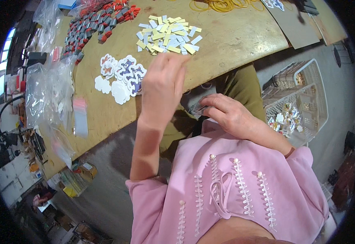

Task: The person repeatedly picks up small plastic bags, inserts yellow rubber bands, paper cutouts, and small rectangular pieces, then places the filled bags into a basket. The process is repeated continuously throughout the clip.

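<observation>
At the near side of the pile of small yellow and pale grey-white strips, my left hand hangs over the table edge, slightly blurred. Its fingers bend down and away, so whatever lies between the tips is hidden. Lower and to the right, above my lap, my right hand pinches a small clear plastic bag between thumb and fingers. Left of my left hand lie die-cut stickers with dark blue figures, some turned to their white backs. A stack of clear zip bags with red-tinted tops rests at the table's left edge.
Grey and red small parts are heaped at the far left of the table. Yellow rubber bands lie at the far edge. Large plastic bags cover the left side. A white basket with filled packets stands at right.
</observation>
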The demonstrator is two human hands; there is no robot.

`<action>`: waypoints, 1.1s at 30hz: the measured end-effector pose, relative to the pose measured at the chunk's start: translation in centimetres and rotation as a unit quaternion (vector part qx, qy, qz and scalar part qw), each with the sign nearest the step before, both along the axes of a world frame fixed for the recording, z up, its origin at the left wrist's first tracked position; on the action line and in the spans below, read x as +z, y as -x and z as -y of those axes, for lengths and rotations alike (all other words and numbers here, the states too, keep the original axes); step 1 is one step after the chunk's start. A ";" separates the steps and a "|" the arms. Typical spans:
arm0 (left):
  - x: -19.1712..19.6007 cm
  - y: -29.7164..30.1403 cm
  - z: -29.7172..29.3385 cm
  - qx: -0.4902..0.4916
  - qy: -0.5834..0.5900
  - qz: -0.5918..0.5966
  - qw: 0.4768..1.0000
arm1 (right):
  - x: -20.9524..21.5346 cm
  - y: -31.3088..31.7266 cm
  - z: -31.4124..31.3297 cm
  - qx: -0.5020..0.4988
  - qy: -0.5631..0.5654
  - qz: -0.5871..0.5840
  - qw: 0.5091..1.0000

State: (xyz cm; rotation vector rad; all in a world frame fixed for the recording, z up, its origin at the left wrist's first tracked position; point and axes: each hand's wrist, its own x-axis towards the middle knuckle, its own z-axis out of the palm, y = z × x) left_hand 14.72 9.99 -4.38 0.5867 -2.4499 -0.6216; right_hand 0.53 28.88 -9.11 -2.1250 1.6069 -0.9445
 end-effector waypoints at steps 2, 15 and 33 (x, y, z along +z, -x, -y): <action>0.2 2.1 1.8 -0.025 0.021 0.005 0.999 | -0.4 0.2 0.0 0.000 -0.001 0.008 1.000; 1.9 5.1 4.4 -0.090 -0.035 0.170 0.981 | -1.0 1.4 -0.1 -0.020 0.020 0.038 0.999; 3.0 -1.0 -2.8 -0.079 -0.251 0.025 0.965 | 1.7 1.8 1.1 -0.068 0.064 0.065 0.993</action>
